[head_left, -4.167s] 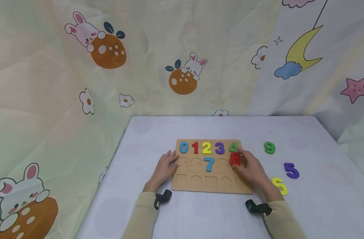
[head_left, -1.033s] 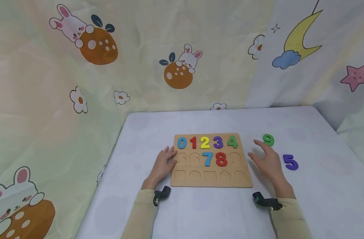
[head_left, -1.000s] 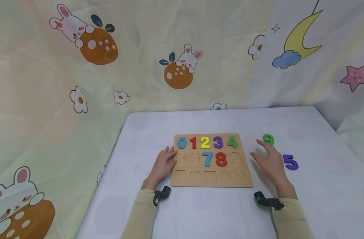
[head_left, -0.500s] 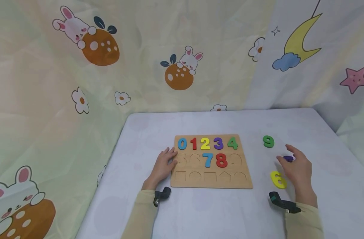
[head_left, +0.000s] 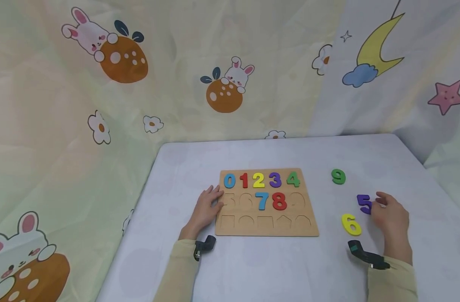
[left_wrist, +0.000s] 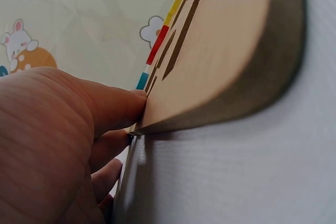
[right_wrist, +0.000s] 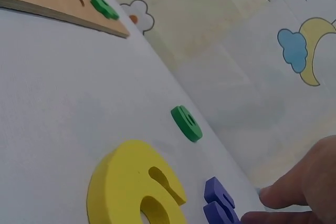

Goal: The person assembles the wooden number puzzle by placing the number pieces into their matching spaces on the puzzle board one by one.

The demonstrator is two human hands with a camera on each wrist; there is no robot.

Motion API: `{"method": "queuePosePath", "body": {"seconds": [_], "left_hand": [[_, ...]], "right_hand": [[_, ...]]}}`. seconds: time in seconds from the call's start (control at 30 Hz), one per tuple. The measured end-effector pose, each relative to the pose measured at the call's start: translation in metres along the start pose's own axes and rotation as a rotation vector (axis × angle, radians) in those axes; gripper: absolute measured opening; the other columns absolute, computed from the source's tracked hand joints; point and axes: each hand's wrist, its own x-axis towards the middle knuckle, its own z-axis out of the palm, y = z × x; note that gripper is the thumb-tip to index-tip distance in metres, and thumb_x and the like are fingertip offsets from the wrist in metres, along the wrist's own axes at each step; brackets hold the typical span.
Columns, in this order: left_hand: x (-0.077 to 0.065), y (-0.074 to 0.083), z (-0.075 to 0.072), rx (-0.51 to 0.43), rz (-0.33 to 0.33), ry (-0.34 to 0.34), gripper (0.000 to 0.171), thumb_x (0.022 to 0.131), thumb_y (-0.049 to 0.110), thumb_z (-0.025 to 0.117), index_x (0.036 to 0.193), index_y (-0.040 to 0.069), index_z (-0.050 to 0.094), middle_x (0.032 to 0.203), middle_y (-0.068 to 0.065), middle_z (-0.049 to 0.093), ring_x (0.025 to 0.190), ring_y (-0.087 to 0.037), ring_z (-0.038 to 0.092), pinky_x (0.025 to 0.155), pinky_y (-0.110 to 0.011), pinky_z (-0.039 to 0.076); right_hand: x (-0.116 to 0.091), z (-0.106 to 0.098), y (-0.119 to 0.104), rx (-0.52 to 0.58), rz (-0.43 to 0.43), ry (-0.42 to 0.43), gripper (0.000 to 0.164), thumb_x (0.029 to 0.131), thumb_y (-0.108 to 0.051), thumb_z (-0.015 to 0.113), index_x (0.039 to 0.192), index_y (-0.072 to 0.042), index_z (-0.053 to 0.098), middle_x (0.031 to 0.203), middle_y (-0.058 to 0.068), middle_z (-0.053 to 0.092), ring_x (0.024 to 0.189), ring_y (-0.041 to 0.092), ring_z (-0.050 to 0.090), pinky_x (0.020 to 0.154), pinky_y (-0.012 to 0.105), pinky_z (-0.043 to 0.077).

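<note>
A purple number 5 point(head_left: 363, 199) lies on the table under the fingertips of my right hand point(head_left: 393, 214), which covers part of its right side. In the right wrist view, the thumb and a finger stand a little apart beside the purple 5 point(right_wrist: 216, 203). My left hand point(head_left: 204, 210) rests at the left edge of a wooden number board point(head_left: 267, 214). Its thumb touches the board's edge in the left wrist view, with the other fingers alongside. On the board sit the numbers 0 to 4 in the top row, and a blue 7 point(head_left: 262, 201) and red 8 point(head_left: 279, 201) below.
A yellow 6 point(head_left: 351, 225) and a green 9 point(head_left: 338, 176) lie loose between the board and my right hand. The board shows several outlined recesses. A printed cloth point(head_left: 283, 92) hangs behind the white table point(head_left: 283, 268).
My right hand has moved right, from beside the board past the yellow 6 to the purple 5. Earlier it set the red 8 beside the 7. The left hand stays at the board.
</note>
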Motion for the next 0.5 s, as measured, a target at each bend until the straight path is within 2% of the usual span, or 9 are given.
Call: {"method": "queuePosePath", "body": {"seconds": [0.27, 0.5], "left_hand": [[-0.0003, -0.0021, 0.0019, 0.004, -0.009, 0.000, 0.043, 0.095, 0.018, 0.063, 0.137, 0.010, 0.057, 0.153, 0.000, 0.040, 0.148, -0.023, 0.023, 0.123, -0.043, 0.013], [-0.0003, -0.0011, 0.0020, 0.017, -0.014, 0.003, 0.043, 0.095, 0.019, 0.062, 0.137, 0.011, 0.057, 0.154, 0.001, 0.040, 0.148, -0.023, 0.022, 0.123, -0.044, 0.013]], "right_hand": [[-0.0041, 0.0050, -0.0050, 0.012, -0.033, -0.077, 0.067, 0.096, -0.013, 0.053, 0.153, 0.001, 0.020, 0.149, 0.033, 0.030, 0.130, 0.053, 0.033, 0.103, 0.065, 0.037], [-0.0027, 0.0103, -0.0067, 0.047, -0.046, -0.122, 0.077, 0.092, -0.010, 0.060, 0.154, -0.001, 0.016, 0.153, 0.032, 0.024, 0.128, 0.053, 0.034, 0.102, 0.065, 0.039]]}}
